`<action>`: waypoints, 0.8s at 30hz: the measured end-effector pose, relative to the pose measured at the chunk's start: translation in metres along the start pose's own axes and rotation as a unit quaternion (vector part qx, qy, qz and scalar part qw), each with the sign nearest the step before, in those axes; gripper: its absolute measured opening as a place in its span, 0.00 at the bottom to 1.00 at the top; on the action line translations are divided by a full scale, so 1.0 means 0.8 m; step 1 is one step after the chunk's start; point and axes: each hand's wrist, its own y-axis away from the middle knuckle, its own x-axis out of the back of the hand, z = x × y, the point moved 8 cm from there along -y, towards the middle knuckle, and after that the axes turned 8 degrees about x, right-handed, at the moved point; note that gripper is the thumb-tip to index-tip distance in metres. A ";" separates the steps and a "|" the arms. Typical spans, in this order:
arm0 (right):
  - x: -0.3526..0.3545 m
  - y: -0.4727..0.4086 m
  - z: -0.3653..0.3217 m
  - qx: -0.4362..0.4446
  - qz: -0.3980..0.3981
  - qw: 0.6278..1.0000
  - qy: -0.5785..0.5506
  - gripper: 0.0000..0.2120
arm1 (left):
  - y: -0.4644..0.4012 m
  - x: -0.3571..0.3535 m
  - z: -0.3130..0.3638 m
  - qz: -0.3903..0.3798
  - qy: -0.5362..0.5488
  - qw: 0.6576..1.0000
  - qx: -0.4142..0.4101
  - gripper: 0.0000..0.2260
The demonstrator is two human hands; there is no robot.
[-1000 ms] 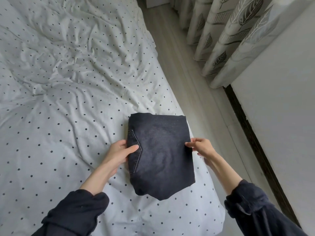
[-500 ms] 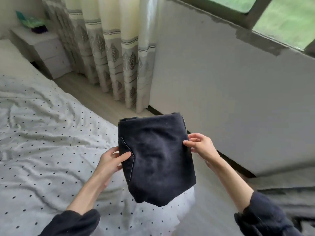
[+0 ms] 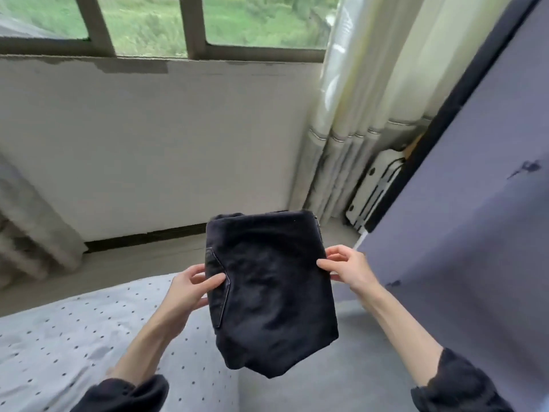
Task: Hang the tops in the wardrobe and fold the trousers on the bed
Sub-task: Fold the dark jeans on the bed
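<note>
Folded dark charcoal denim trousers, a thick squarish bundle with a stitched back pocket showing on its left face, are held in the air between a person's two bare hands, above the corner of the bed and clear of its sheet. The left hand clamps the bundle's left edge, thumb lying across the pocket seam and fingers tucked behind the cloth. The right hand pinches the right edge, thumb on the front and curled fingers closed around the fold. Both forearms emerge from pushed-up dark sleeves. The denim looks heavy and slightly fuzzy, its lower corner sagging in a soft point.

Below lies the bed, covered in a rumpled white sheet with small black dots. Beyond it runs a strip of pale wood-look floor and a plain white wall with a dark skirting board, topped by a grey-framed window giving onto green foliage. Cream pleated curtains hang in the right corner, with a white folded metal rack leaning beside them. A lavender-grey fabric panel edged in black fills the right side.
</note>
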 end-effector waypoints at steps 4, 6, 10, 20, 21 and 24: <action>0.144 0.083 0.037 -0.005 0.113 0.993 -0.025 0.07 | 0.015 -0.145 0.007 -0.090 -0.068 0.994 -0.016 0.11; 0.222 0.137 0.055 -0.002 0.176 0.984 -0.028 0.06 | 0.035 -0.229 0.004 -0.145 -0.095 0.985 -0.023 0.11; 0.351 0.241 0.072 0.012 0.272 0.962 -0.016 0.06 | 0.089 -0.376 -0.002 -0.232 -0.119 0.965 -0.038 0.09; 0.636 0.428 -0.011 0.093 0.492 0.865 0.017 0.05 | 0.243 -0.708 0.120 -0.395 -0.126 0.894 -0.169 0.05; 0.652 0.434 -0.025 0.102 0.502 0.858 0.025 0.05 | 0.255 -0.725 0.140 -0.403 -0.128 0.887 -0.185 0.06; 0.723 0.459 -0.080 0.144 0.553 0.820 0.033 0.04 | 0.295 -0.809 0.216 -0.440 -0.115 0.856 -0.245 0.05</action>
